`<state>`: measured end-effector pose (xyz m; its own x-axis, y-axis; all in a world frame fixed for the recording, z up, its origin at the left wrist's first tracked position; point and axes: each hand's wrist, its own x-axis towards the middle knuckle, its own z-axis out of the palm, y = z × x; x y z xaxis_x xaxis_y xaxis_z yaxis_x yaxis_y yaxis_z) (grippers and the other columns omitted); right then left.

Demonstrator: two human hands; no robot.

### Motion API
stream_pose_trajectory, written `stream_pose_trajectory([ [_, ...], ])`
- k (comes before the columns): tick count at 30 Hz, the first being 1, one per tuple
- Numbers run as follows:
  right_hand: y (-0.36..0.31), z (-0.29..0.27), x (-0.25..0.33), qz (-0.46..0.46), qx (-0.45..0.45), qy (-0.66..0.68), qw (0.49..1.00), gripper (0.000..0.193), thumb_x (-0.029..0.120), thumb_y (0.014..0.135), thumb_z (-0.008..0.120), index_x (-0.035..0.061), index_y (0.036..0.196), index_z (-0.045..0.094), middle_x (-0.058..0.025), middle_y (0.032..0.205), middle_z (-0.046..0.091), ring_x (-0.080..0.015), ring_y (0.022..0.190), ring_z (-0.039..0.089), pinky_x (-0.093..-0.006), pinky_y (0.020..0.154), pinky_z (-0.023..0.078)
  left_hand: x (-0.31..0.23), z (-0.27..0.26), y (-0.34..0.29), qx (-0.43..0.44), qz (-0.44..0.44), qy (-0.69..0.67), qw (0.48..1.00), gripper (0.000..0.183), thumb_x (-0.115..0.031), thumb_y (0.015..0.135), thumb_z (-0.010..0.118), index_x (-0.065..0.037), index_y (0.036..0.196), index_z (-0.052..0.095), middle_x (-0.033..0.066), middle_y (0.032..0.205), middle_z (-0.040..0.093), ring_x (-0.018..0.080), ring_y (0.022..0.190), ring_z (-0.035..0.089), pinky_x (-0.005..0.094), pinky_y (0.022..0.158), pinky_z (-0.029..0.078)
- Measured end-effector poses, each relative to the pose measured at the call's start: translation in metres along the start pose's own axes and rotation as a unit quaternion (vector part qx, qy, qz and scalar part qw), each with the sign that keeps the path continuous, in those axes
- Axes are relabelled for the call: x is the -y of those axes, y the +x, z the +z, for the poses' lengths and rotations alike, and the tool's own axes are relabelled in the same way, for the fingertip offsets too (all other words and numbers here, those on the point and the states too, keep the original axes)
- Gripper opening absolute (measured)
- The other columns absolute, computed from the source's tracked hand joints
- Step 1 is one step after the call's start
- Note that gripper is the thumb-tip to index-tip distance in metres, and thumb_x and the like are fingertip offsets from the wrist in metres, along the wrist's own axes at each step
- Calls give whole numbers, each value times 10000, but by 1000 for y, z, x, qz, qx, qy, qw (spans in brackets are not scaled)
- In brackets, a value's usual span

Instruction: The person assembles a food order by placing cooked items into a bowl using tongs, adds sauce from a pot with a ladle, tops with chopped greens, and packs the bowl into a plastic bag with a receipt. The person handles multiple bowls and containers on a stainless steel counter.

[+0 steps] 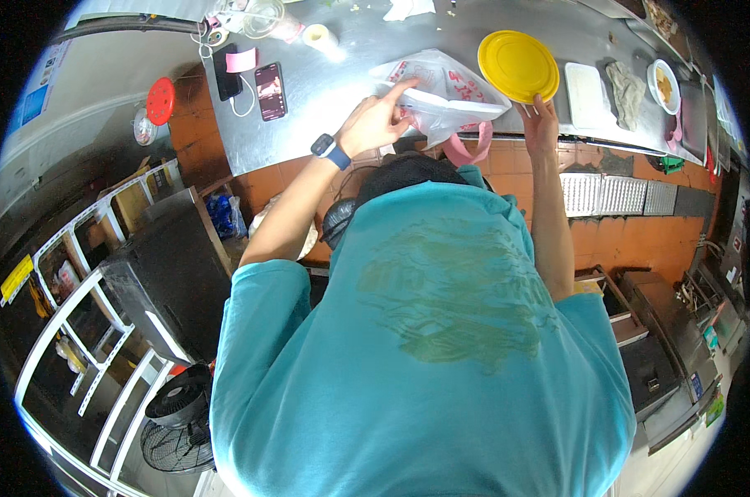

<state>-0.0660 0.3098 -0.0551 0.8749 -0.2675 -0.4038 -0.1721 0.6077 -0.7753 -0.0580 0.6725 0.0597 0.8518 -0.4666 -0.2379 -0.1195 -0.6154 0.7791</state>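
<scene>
My left hand [373,124], with a dark smartwatch on its wrist, is at the mouth of a white plastic bag [437,83] with red print. Its index finger reaches over the bag's edge and the thumb sits lower, so the hand holds the mouth spread. In my right hand [540,123] is a round yellow disc [518,66] with a ringed rim; whether it is a plate or a lid I cannot tell. The fingers grip its near edge, just right of the bag. A pink strap [470,147] hangs below the bag at the table's near edge.
On the metal table [325,99] lie a lit phone [270,91], a dark device [227,73] with a cable and a white roll [319,37]. To the right are a white board [587,95], a grey cloth [626,95] and a white bowl [663,87]. A fan [179,422] stands lower left.
</scene>
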Motion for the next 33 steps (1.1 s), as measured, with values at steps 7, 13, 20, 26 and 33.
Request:
stream_pose_trajectory([
  [7,-60,13,59,13,56,-12,998,318,189,1013,519,11,1275,549,-86,1223,619,-226,1176,581,-461,1045,450,16,23,20,-20,-2,46,999,320,-286,907,656,-123,1182,626,115,737,712,249,676,718,346,612,552],
  [13,-116,50,88,121,106,-80,984,333,204,1008,533,-2,1269,549,-123,1191,631,-228,1143,605,-443,1014,477,6,35,5,-111,97,128,981,125,-182,900,618,-75,933,674,147,728,686,328,675,683,420,641,556],
  [20,-95,83,-27,209,104,-16,972,341,196,980,574,-42,1223,549,-164,1110,651,-293,1092,629,-431,971,503,22,44,-30,-111,120,145,976,151,-160,898,608,-38,946,684,156,889,701,323,779,682,419,707,558],
  [26,-87,71,-52,-11,305,-659,687,387,179,869,644,139,1253,632,-215,1225,575,-408,1171,545,-508,1000,441,20,51,-35,-122,137,151,971,129,-156,893,612,-65,943,690,116,935,711,275,901,676,383,786,547],
  [33,-38,84,-10,-315,101,-740,586,364,253,880,612,200,1239,634,-249,1313,487,-425,1215,481,-520,940,452,10,7,-13,-271,71,228,932,221,-259,870,658,-60,959,691,148,957,702,343,906,671,442,802,537],
])
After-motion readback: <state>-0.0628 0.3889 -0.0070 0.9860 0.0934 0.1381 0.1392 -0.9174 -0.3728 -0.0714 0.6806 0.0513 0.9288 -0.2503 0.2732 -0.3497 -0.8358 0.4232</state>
